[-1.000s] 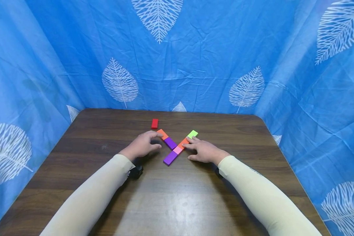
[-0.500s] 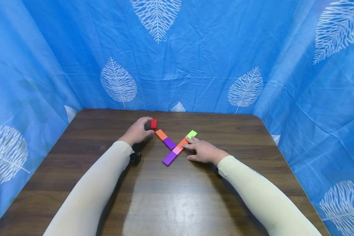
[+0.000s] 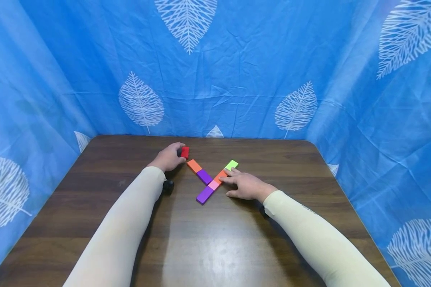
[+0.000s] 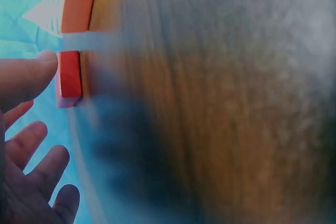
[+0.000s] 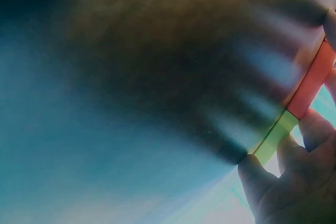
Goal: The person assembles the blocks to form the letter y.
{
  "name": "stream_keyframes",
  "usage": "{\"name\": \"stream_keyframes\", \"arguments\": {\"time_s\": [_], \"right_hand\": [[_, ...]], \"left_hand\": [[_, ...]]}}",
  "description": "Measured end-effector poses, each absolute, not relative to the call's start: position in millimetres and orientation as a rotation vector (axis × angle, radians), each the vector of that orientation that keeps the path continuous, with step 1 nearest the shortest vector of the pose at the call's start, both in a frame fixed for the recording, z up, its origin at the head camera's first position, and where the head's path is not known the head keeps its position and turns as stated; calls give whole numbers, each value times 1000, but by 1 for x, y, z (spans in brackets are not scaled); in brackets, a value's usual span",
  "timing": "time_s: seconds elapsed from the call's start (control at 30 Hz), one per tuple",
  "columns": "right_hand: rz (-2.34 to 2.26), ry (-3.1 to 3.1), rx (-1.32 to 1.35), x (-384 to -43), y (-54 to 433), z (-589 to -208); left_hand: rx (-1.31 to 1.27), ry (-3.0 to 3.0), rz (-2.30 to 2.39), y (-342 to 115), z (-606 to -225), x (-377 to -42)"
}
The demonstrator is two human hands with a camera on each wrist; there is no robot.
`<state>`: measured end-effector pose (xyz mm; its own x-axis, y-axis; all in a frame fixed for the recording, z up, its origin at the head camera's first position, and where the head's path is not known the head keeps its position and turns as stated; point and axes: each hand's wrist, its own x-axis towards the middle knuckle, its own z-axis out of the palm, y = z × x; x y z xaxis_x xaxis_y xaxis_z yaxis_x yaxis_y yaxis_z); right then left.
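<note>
At the far left of the layout, my left hand (image 3: 168,156) reaches around a red block (image 3: 185,152), thumb at its near end and forefinger at its far end. In the left wrist view the thumb overlaps the side of the red block (image 4: 70,77) and the other fingers are spread. My right hand (image 3: 249,185) lies with extended fingers along a diagonal row: a green block (image 3: 232,164), an orange block (image 3: 219,177), a pink block (image 3: 213,184) and a purple block (image 3: 204,195). Its fingertips touch the row's right side.
A second purple block (image 3: 204,176) and a second orange block (image 3: 194,166) form a short line slanting up-left from the row. All lie on a brown wooden table (image 3: 93,191). A blue curtain (image 3: 215,71) with white leaves surrounds its back and sides.
My left hand has moved from beside the short orange-and-purple line, up and left to the red block. My right hand stays at the row. The view has shifted slightly.
</note>
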<state>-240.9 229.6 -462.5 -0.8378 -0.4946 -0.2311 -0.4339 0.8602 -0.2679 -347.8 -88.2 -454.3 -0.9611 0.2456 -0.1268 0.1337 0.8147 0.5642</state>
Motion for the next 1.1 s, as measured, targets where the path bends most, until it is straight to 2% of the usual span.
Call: {"name": "stream_keyframes", "arguments": {"time_s": [0.43,1.1], "right_hand": [[-292,2749,-718,-241,229,-465],[-287,2752,-695,-242,229,-465]], "left_hand": [[378,2802,594,-93,-458,-353],[322,2835,618,-90,-463,-359]]}}
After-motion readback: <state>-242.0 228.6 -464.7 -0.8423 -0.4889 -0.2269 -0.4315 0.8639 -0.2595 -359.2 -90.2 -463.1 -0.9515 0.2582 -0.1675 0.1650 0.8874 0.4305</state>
